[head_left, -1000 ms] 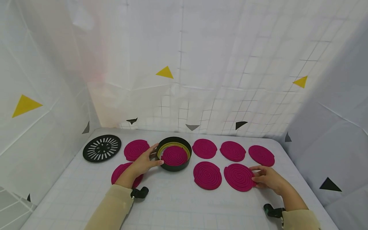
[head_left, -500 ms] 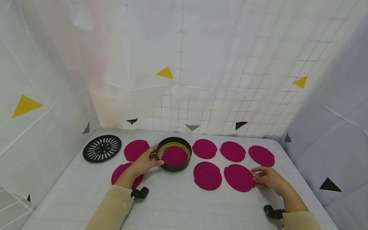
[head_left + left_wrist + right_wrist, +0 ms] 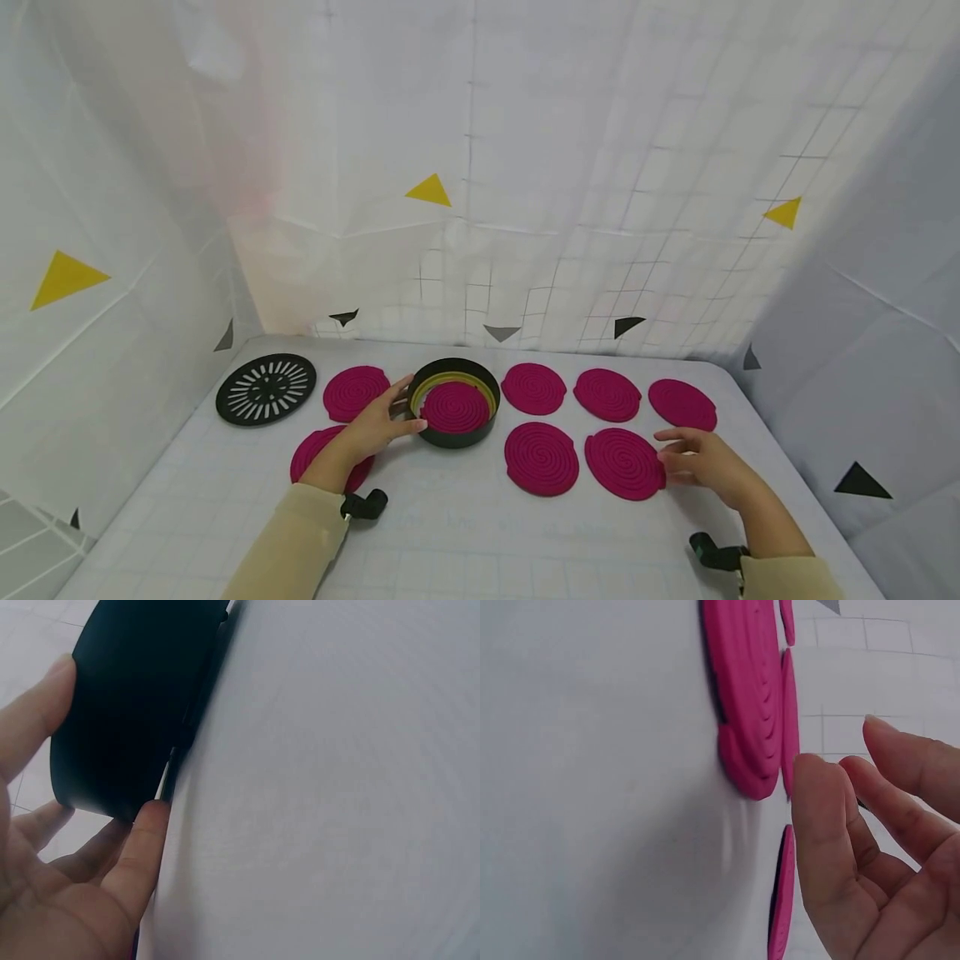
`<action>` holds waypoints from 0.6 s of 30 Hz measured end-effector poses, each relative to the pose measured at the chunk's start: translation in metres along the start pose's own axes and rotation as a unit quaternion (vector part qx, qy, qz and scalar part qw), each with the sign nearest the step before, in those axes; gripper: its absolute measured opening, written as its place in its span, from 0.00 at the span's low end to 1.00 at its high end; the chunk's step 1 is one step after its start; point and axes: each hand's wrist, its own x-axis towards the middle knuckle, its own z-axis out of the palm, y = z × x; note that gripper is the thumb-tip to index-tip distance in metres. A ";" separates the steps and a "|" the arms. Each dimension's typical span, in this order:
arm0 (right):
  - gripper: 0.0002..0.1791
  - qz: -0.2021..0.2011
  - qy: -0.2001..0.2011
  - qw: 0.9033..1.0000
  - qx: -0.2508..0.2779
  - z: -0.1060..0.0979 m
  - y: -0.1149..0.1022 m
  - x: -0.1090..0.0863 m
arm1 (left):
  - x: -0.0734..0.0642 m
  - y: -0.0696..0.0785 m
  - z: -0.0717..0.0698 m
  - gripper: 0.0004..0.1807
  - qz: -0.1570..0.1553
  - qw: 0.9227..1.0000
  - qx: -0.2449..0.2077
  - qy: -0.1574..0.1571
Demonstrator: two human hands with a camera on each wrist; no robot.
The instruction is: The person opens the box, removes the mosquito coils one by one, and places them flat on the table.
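My left hand [image 3: 375, 427] grips the left side of a dark round mosquito coil holder [image 3: 459, 441], thumb toward the front and fingers at the back. In the left wrist view the holder's black wall [image 3: 127, 712] sits between thumb and fingers. Inside the holder is a yellow ring with a pink spiral mosquito coil [image 3: 455, 407] over it. At right, my right hand [image 3: 705, 465] hovers by the right edge of the front right coil [image 3: 625, 464]. The right wrist view shows loosely bent fingers [image 3: 821, 825] holding nothing, apart from that coil [image 3: 750, 697].
More pink coils lie flat: three along the back right, one front centre [image 3: 542, 458], one back left [image 3: 356, 392], and one [image 3: 307, 454] partly under the left forearm. A black slotted lid [image 3: 266, 388] lies far left. White sheeting [image 3: 555, 167] surrounds the table.
My right hand has lifted slightly and drawn off the front right coil's edge, its fingers loosening. The left hand and the holder have stayed in place.
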 end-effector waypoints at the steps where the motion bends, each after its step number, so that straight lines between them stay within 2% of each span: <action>1: 0.28 -0.005 -0.001 1.000 0.000 0.000 -0.002 -0.001 | 0.000 0.000 0.000 0.54 -0.001 1.000 0.000 0.000; 10: 0.30 -0.067 -0.010 0.998 -0.013 0.005 -0.021 -0.005 | 0.000 0.000 0.000 0.53 0.001 1.000 0.003 0.001; 18: 0.30 -0.093 -0.011 0.996 -0.005 0.018 -0.041 -0.011 | -0.001 0.001 0.001 0.53 0.001 1.000 0.005 0.002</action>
